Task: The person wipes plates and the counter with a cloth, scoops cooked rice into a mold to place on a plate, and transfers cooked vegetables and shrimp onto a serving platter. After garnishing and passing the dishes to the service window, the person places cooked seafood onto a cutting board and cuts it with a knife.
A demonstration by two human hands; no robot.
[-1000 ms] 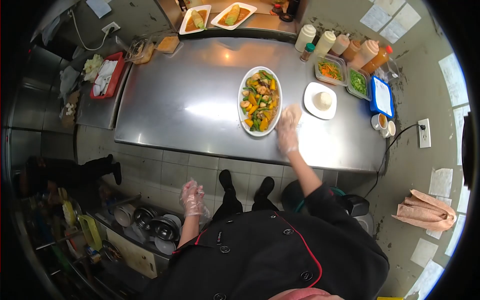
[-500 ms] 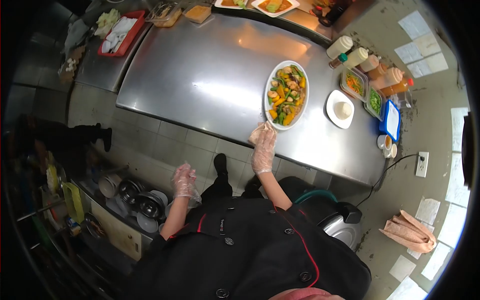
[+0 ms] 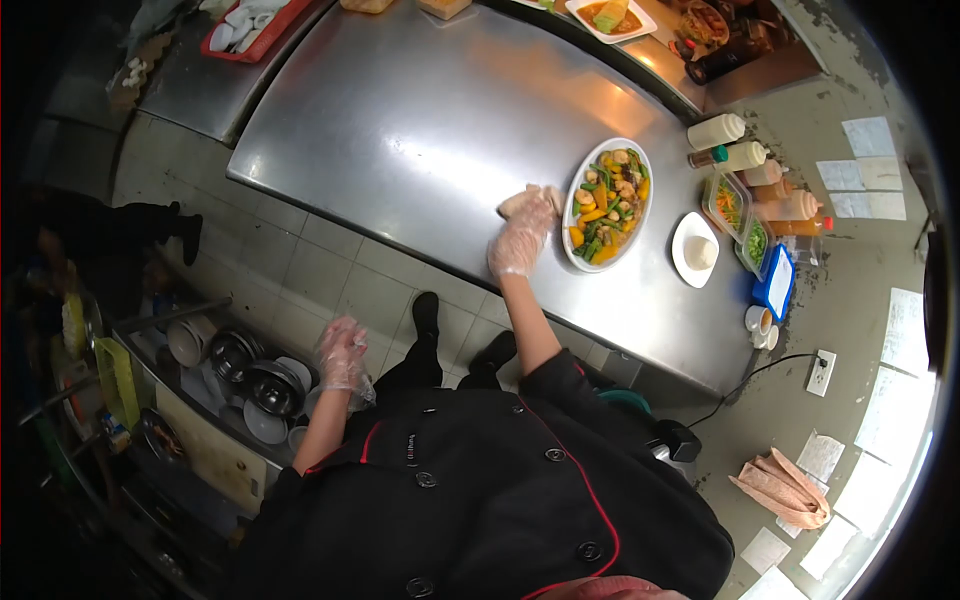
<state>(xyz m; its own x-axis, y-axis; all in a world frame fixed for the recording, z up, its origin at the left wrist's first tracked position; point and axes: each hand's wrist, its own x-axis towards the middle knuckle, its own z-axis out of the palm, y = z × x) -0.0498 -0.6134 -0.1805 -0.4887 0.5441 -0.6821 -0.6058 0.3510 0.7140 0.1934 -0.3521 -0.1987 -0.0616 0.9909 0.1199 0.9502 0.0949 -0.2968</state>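
Observation:
My right hand [image 3: 518,245], in a clear plastic glove, presses a folded light-brown paper towel [image 3: 522,203] onto the steel counter [image 3: 400,150]. Just right of it stands a white oval dish [image 3: 572,236] filled with shrimp, yellow and green vegetable pieces and sauce. Whether the towel touches the dish's rim I cannot tell. My left hand [image 3: 343,357], gloved too, hangs off the counter near my body with its fingers curled in. Nothing shows in it.
A white plate with a rice mound [image 3: 692,240], containers of chopped vegetables [image 3: 752,243] and squeeze bottles [image 3: 716,131] line the right side. Plated food [image 3: 615,20] sits on the back shelf. Stacked bowls [image 3: 262,388] are at lower left. Another person's dark-clothed leg [image 3: 150,225] shows at left.
My right hand has slid the paper towel from the counter's front edge by the dish's near end, inward along its left side. The view has shifted; my left hand stays low and curled.

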